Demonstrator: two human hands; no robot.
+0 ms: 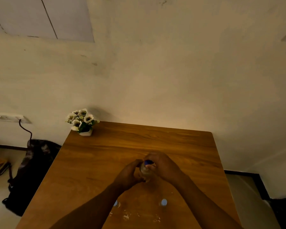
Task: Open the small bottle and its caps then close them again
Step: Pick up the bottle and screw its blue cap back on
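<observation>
A small clear bottle (145, 172) with a blue cap (148, 162) is held just above the middle of the wooden table (106, 159). My left hand (130, 175) wraps around the bottle's body from the left. My right hand (163, 165) curls over the top, its fingers pinching the blue cap. Much of the bottle is hidden by both hands. Nearer to me, two more small clear bottles stand on the table: one with a pale cap (163, 202) on the right and one (116, 203) partly hidden by my left forearm.
A small white pot of white artificial flowers (81, 122) sits at the table's far left corner against the wall. A dark bag (31, 172) with a cable lies on the floor to the left. White smudges mark the table's near edge.
</observation>
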